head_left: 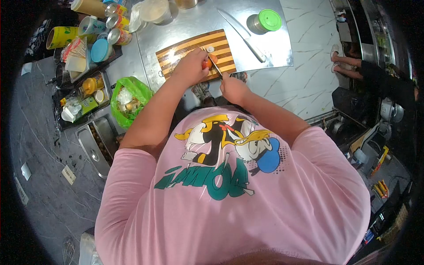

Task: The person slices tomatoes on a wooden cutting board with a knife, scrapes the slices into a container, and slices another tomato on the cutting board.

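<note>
A striped wooden cutting board point(218, 39) lies at a slant on the steel table. My left hand point(192, 66) is closed over an orange-red vegetable point(206, 65) on the board; the fingers hide much of it, and its kind is not clear. Gripped in my right hand point(235, 89) is a small knife point(216, 67), its blade pointing up and left, right by the vegetable. Another orange piece point(214, 58) shows beside the blade. A small whitish piece point(210, 49) rests just beyond.
On the steel table point(276, 53), a large knife point(254, 48) lies right of the board, near a green-lidded jar point(269, 20). A green plastic bag point(143, 95) with scraps, a metal tray point(90, 150) and several cans point(119, 37) stand left. Another person's legs point(349, 70) show at right.
</note>
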`<state>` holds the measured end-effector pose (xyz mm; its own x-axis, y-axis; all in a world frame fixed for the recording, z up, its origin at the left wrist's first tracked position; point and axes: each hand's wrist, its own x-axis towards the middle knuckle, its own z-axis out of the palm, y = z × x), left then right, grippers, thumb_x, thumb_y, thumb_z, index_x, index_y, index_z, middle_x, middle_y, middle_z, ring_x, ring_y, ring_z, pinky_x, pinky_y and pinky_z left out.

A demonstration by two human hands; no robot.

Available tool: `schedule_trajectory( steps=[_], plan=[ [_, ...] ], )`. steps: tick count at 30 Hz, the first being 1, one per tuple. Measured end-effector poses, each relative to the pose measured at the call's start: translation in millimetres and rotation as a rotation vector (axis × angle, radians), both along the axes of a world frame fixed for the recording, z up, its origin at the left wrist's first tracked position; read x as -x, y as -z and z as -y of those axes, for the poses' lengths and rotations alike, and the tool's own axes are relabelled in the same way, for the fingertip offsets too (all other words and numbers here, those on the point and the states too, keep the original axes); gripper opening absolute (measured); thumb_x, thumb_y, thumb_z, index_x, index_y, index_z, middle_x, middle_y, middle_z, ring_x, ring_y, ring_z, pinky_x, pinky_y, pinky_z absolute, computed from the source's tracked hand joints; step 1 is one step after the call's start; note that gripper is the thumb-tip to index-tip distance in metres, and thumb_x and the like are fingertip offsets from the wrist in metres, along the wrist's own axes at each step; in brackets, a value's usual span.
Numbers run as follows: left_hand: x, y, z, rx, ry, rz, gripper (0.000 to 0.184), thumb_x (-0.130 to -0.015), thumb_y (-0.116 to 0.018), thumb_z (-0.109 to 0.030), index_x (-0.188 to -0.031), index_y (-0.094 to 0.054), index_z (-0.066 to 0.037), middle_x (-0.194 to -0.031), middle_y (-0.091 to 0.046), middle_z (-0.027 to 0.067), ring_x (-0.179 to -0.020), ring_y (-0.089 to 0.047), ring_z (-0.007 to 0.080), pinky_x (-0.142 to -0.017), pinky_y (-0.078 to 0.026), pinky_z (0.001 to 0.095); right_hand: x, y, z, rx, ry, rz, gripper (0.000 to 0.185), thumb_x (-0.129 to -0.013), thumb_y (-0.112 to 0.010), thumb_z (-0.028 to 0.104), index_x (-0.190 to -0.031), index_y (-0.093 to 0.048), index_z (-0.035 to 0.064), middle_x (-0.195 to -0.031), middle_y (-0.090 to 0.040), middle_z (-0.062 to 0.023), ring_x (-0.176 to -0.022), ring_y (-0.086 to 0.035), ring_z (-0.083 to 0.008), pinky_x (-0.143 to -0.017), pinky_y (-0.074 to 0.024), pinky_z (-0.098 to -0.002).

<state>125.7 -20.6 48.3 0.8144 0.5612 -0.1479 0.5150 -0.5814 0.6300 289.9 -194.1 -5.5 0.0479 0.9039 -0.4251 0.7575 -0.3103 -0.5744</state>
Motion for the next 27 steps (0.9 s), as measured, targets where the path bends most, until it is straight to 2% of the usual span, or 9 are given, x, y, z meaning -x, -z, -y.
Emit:
schedule_trajectory(
  steps=[2,5,7,10,14,16,20,25,27],
  plan=[
    [3.7,2.0,3.2,-0.004,-0.003,0.01,0.032,-0.087,-0.08,-0.018,-0.11,-0.063,-0.005,-0.113,-0.063,0.0172,-0.107,-0.067,0.0412,-0.092,-0.057,0.0501,2.5,-4.0,-0.8,0.036,0.014,0.008,0.028,-0.103,-0.058,0.018,-0.118,-0.05,-0.0045,-0.089,-0.073,-0.0319,-0.089,-0.074,-0.0512,-0.08,-0.0583,-0.0616],
    [1.3,4.0,1.0,-0.018,0.015,-0.001,0.033,-0.087,-0.08,-0.018,-0.111,-0.063,-0.005,-0.112,-0.063,0.0177,-0.106,-0.067,0.0418,-0.092,-0.056,0.0501,3.3,-25.5,-32.3,-0.087,0.064,-0.06,0.029,-0.103,-0.058,0.018,-0.118,-0.049,-0.0049,-0.088,-0.073,-0.0319,-0.088,-0.074,-0.0519,-0.08,-0.0581,-0.0619],
    [-0.3,2.8,1.5,-0.009,-0.003,-0.061,0.03,-0.086,-0.079,-0.017,-0.109,-0.063,-0.005,-0.113,-0.064,0.0154,-0.111,-0.067,0.0386,-0.095,-0.058,0.0484,5.2,-28.0,-52.1,-0.205,0.063,-0.048,0.03,-0.103,-0.057,0.019,-0.117,-0.05,-0.0057,-0.089,-0.073,-0.0322,-0.088,-0.074,-0.0517,-0.08,-0.0579,-0.0618],
    [1.2,3.5,2.0,-0.006,-0.005,-0.048,0.03,-0.088,-0.078,-0.017,-0.11,-0.063,-0.005,-0.113,-0.064,0.0154,-0.112,-0.067,0.0389,-0.095,-0.058,0.0484,7.9,-25.8,-65.2,-0.176,0.078,-0.013,0.029,-0.102,-0.058,0.018,-0.117,-0.05,-0.0062,-0.09,-0.073,-0.0329,-0.087,-0.074,-0.052,-0.079,-0.0577,-0.0617],
    [4.3,8.5,2.4,-0.015,-0.005,0.042,0.032,-0.086,-0.082,-0.016,-0.11,-0.063,-0.005,-0.109,-0.064,0.0174,-0.105,-0.068,0.041,-0.091,-0.057,0.049,8.2,-14.5,-28.1,-0.188,0.079,-0.062,0.028,-0.102,-0.058,0.017,-0.118,-0.051,-0.0057,-0.09,-0.073,-0.0333,-0.087,-0.074,-0.0522,-0.08,-0.0574,-0.0624],
    [5.3,6.4,3.7,0.018,-0.029,0.052,0.031,-0.086,-0.081,-0.015,-0.109,-0.063,-0.005,-0.109,-0.064,0.0169,-0.105,-0.068,0.0405,-0.091,-0.057,0.0486,6.6,-7.6,0.7,0.077,0.02,-0.046,0.027,-0.103,-0.056,0.016,-0.118,-0.051,-0.0051,-0.09,-0.073,-0.0331,-0.087,-0.074,-0.052,-0.081,-0.0573,-0.0628],
    [6.6,0.6,4.6,0.027,-0.035,0.024,0.03,-0.086,-0.081,-0.015,-0.109,-0.063,-0.005,-0.109,-0.064,0.0165,-0.105,-0.068,0.0401,-0.09,-0.057,0.0481,9.1,-12.1,7.2,0.087,0.017,-0.039,0.027,-0.104,-0.055,0.017,-0.118,-0.051,-0.0051,-0.091,-0.074,-0.033,-0.088,-0.073,-0.0525,-0.083,-0.0571,-0.063],
    [5.8,10.3,2.2,0.022,-0.021,0.02,0.031,-0.086,-0.081,-0.015,-0.109,-0.063,-0.006,-0.111,-0.064,0.0158,-0.105,-0.067,0.0396,-0.091,-0.056,0.048,11.5,-25.7,-44.3,-0.167,0.127,-0.074,0.027,-0.103,-0.056,0.018,-0.116,-0.052,-0.0051,-0.089,-0.073,-0.0341,-0.089,-0.073,-0.0531,-0.082,-0.057,-0.0631],
    [7.3,13.1,2.2,0.013,-0.022,0.026,0.031,-0.085,-0.081,-0.015,-0.109,-0.063,-0.006,-0.111,-0.064,0.0158,-0.105,-0.067,0.0395,-0.09,-0.056,0.0481,11.5,-28.0,-58.5,-0.182,0.122,-0.067,0.026,-0.103,-0.056,0.018,-0.115,-0.052,-0.005,-0.089,-0.073,-0.034,-0.088,-0.073,-0.0531,-0.082,-0.0571,-0.063]
  ],
)
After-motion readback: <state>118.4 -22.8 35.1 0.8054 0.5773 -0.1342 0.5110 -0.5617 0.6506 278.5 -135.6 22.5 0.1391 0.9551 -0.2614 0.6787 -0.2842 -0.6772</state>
